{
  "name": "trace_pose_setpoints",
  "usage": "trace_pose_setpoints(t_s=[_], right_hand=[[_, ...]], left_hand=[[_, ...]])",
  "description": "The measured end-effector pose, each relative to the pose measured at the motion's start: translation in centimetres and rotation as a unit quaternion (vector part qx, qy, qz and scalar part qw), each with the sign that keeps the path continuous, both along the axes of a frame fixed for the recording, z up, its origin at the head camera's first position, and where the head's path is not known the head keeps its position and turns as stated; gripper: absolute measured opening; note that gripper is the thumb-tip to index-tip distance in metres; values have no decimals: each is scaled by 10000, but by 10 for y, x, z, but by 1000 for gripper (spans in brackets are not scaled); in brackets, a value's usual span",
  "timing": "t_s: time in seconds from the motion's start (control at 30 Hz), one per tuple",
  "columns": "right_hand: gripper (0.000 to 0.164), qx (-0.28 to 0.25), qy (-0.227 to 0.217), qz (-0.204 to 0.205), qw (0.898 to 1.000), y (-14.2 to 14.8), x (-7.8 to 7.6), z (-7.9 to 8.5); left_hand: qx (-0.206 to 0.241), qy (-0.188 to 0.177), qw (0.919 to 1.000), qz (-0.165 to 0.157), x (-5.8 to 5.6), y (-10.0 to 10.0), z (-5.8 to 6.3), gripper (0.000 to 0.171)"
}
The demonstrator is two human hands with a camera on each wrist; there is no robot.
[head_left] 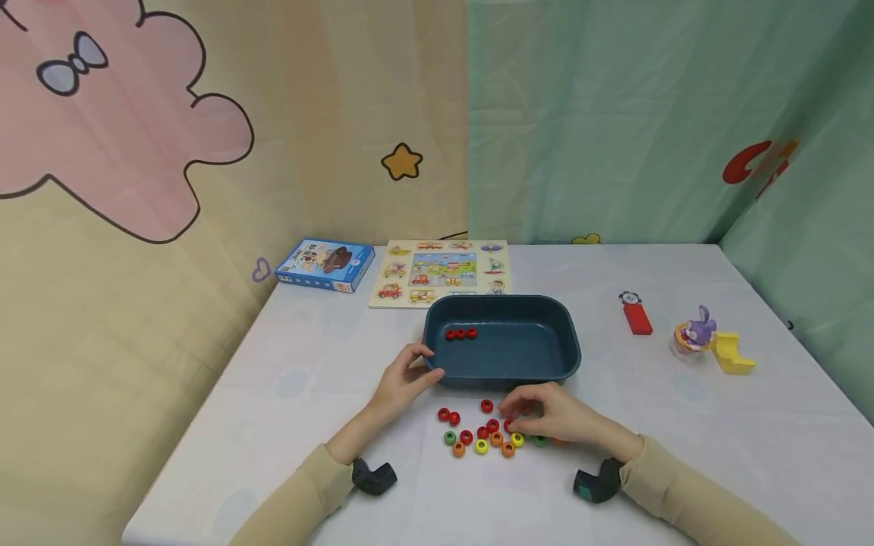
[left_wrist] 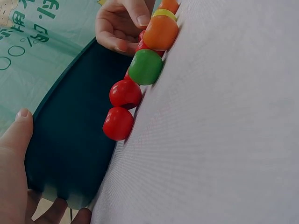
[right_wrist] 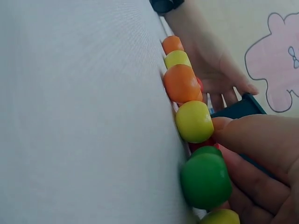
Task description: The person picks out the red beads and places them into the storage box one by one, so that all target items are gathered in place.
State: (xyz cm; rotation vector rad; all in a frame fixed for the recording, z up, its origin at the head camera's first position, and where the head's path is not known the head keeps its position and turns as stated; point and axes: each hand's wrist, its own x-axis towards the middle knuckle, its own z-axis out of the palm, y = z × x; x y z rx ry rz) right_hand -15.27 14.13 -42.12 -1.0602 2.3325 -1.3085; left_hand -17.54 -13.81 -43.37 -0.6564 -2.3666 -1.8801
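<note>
A dark blue plastic tray has three red beads in a short row inside it. At its left end my left hand grips the wall, thumb by the rim and fingers around the side. My right hand is low over the loose beads in front of the tray, thumb and fingertips at a red bead. In the right wrist view a yellow bead and a green bead partly hide that pinch. Several red, orange, yellow and green beads lie around the fingers.
Behind the tray lie a wooden picture puzzle and a blue box. To the right are a red block with a character's head, a purple rabbit figure and a yellow block-like piece. Patterned curtains enclose the table.
</note>
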Motion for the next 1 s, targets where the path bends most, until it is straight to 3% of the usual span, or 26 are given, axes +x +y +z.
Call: trace_pose_setpoints(t_s=[0.37, 0.57, 0.63, 0.8, 1.0], right_hand=[[22, 257, 200, -175, 9993, -2, 4, 3], [22, 389, 422, -229, 9981, 4, -9, -25], [22, 525, 610, -274, 9964, 5, -10, -28], [23, 677, 1028, -314, 9919, 3, -3, -10], [25, -334, 1297, 111, 9909, 6, -4, 31]], left_hand=[[29, 20, 10000, -70, 1, 0, 1, 32], [22, -98, 9999, -52, 2, 0, 2, 32], [2, -131, 9999, -38, 2, 0, 3, 33], [-63, -125, 9999, -5, 3, 0, 3, 34], [-63, 27, 10000, -22, 3, 0, 2, 31]])
